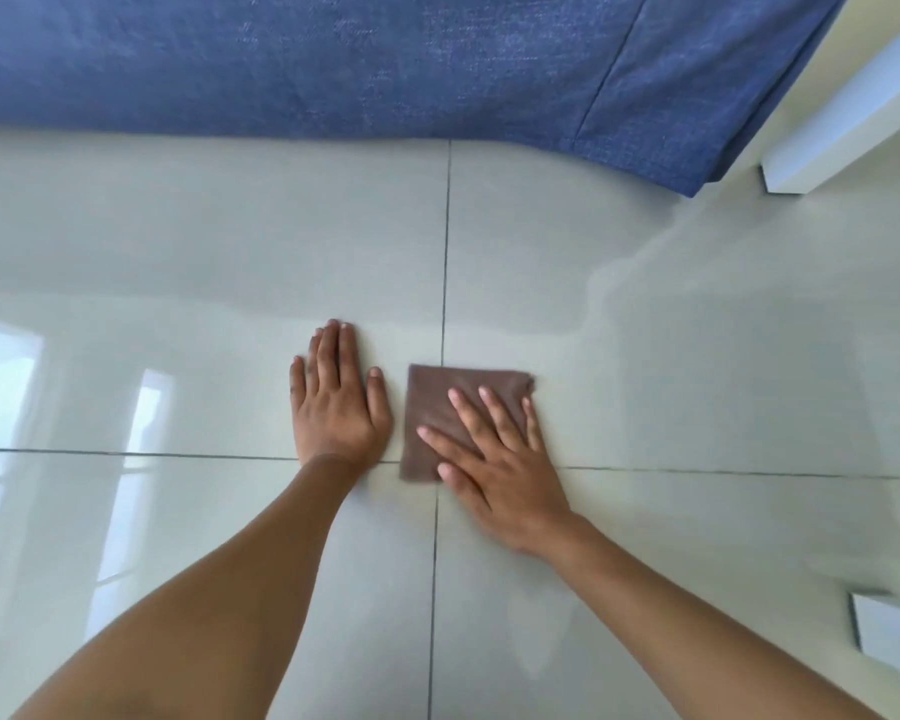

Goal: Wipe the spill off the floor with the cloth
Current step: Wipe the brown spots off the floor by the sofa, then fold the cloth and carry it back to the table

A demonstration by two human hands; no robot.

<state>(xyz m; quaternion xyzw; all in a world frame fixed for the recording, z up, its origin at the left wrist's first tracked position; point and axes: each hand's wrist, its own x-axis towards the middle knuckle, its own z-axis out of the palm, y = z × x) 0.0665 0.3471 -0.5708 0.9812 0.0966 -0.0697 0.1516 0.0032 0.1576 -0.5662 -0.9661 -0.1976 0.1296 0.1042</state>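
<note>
The right hand [494, 459] is lying flat with fingers spread, pressing the folded brown cloth [437, 407] to the floor [697, 356] where the grout lines cross. Pressing only near one corner, it risks bunching the cloth. Just left, apart from the cloth, the left hand [336, 397] is bracing open-palmed on bare tile, holding nothing; on glossy tile it could slide. No spill is showing plainly. Beyond, a blue cover [385, 59] is hanging.

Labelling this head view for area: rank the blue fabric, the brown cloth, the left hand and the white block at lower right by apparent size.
1. blue fabric, by far the largest.
2. brown cloth, partly covered by the right hand.
3. left hand, close to the cloth; unsure.
4. white block, cut off by the frame edge.
</note>
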